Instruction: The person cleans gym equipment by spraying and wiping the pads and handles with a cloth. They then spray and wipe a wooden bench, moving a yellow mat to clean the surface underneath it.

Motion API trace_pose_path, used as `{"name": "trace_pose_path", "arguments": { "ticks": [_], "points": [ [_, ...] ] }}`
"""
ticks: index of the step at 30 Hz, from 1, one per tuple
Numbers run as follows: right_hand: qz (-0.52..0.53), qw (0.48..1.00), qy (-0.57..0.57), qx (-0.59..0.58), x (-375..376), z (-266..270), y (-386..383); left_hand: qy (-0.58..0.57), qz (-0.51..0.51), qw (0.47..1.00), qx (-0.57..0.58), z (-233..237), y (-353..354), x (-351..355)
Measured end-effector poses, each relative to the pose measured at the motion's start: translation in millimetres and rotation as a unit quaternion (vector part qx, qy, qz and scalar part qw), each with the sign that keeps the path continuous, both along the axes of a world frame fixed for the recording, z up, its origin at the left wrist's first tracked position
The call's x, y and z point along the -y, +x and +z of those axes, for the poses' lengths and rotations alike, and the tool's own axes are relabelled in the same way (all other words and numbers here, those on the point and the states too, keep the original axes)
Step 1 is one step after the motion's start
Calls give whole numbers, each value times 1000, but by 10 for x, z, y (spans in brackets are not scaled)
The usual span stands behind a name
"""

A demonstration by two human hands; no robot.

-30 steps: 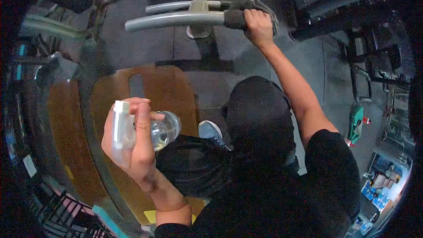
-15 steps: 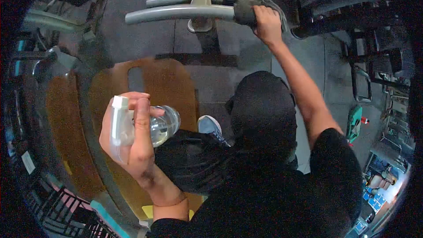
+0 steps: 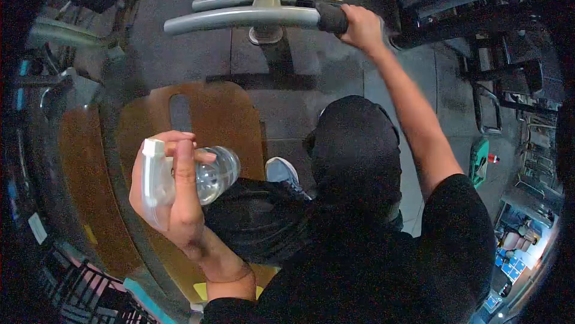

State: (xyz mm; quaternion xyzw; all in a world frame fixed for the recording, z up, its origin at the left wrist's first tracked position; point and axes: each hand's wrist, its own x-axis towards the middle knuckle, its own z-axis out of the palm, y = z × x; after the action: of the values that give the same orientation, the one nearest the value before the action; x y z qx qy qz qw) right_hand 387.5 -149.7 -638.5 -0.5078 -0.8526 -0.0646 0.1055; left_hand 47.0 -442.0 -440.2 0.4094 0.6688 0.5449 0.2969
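My left hand (image 3: 179, 198) is wrapped around a clear spray bottle (image 3: 217, 174) with a white nozzle (image 3: 153, 148); the bottle lies tilted sideways and has clear liquid in it. Far ahead, my right hand (image 3: 363, 27) is closed at the end of a black foam grip (image 3: 331, 17) on a silver handlebar (image 3: 239, 18). A dark grey cloth is in this hand, mostly hidden behind the fingers now. The handlebar belongs to an exercise machine with a second bar just behind it.
A brown wooden board (image 3: 221, 108) with a slot lies under my left arm. My shoe (image 3: 281, 171) rests on the grey tiled floor (image 3: 335, 78). Dark gym machines stand on both sides. At right a green object (image 3: 480, 159) lies on the floor.
My right hand has shifted around the end of the foam grip, and the cloth has gone mostly out of sight behind it. My left hand with the spray bottle has dropped slightly.
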Motion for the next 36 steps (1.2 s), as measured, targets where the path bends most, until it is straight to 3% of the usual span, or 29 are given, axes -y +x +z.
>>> {"name": "trace_pose_path", "arguments": {
  "ticks": [1,5,6,7,8,9,11,12,13,15,16,17,19,21,23,24,25,26,27,28,29,31,32,33,35,36],
  "points": [
    [15,992,126,-23,97,-80,-12,-2,-14,1000,-15,4,-3,-4],
    [22,995,86,-42,-45,29,-21,-20,-1,1000,9,-32,31,-111],
    [49,995,-87,-13,-200,157,29,-23,-2,1000,2,-58,33,-129],
    [75,963,-258,16,-398,276,74,-25,-4,1000,-4,-48,51,-166],
    [77,884,-460,-4,-604,387,54,-39,-1,999,2,-9,65,-163],
    [76,888,-454,-7,-819,302,89,-31,-4,1000,-1,-4,69,-179],
    [65,759,-647,-14,-1053,15,182,-3,-1,1000,22,-48,62,-171],
    [88,798,-596,-6,-981,50,179,-4,-5,1000,22,-50,59,-160],
    [85,796,-599,-5,-784,107,163,-3,-3,1000,15,-50,66,-133],
    [20,964,-266,-5,-315,311,56,4,3,1000,7,-36,65,-126],
    [-36,987,-153,20,-143,181,27,-1,-4,1000,0,-28,59,-111],
    [-36,987,-154,23,-50,37,10,-7,-12,1000,-6,-28,47,-107],
    [-33,991,126,-15,95,-141,-46,-11,-5,1000,8,-50,24,-123],
    [-31,990,130,-33,10,-73,-43,-13,6,1000,16,-38,30,-186],
    [36,992,-112,43,-178,150,64,-42,7,999,20,14,54,-181],
    [78,958,-273,38,-324,372,55,-48,6,999,22,3,56,-201],
    [77,959,-271,38,-540,300,112,-45,7,999,17,-18,45,-219],
    [62,885,-462,-12,-812,164,192,-40,9,999,11,-27,39,-208],
    [46,773,-630,-63,-921,170,162,-34,8,999,8,-32,45,-189],
    [87,820,-566,5,-956,127,142,-21,-2,1000,7,-46,41,-176],
    [91,821,-564,1,-924,98,200,-13,-9,1000,5,-47,25,-148],
    [-4,913,-405,43,-481,372,37,-23,-2,1000,3,13,-1,-74],
    [-3,973,-229,21,-255,265,46,-19,-7,1000,6,27,-16,-61],
    [-5,999,-49,-7,-27,83,60,-17,-13,1000,11,31,-31,-48],
    [-93,991,86,43,199,-80,-117,-16,7,1000,18,-23,-54,-58],
    [-83,992,84,34,202,-60,-181,-14,11,999,37,-40,-48,-91]
  ]
}}
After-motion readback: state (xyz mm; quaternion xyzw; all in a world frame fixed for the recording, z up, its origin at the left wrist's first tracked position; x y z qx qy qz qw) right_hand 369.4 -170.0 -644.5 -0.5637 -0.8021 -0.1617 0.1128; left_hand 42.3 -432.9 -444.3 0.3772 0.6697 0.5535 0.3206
